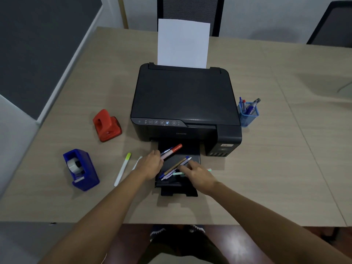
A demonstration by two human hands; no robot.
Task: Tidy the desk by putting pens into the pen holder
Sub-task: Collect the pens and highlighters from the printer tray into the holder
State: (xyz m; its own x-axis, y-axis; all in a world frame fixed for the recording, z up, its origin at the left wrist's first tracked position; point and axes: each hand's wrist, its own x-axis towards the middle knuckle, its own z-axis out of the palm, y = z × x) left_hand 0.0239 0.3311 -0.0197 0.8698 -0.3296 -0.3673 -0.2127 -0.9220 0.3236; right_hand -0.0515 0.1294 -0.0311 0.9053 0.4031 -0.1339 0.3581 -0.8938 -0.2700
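Several pens (pixel 176 166) lie on the printer's black output tray (pixel 179 187). My left hand (pixel 150 165) is closed around a small bunch of them, among them an orange marker (pixel 176 148) and a pink pen. My right hand (pixel 198 173) rests on the other pens on the tray, fingers on a mint green pen (pixel 178 173). A white pen with a yellow-green cap (pixel 122 168) lies on the desk left of the tray, and a white pen (pixel 137 162) sits beside my left hand. The blue mesh pen holder (pixel 247 114), with several pens in it, stands right of the printer.
A black printer (pixel 182 100) with white paper (pixel 182 42) upright in its feeder fills the desk's middle. A red hole punch (pixel 106 125) and a blue tape dispenser (pixel 81 169) stand at the left. Two chairs are behind the desk.
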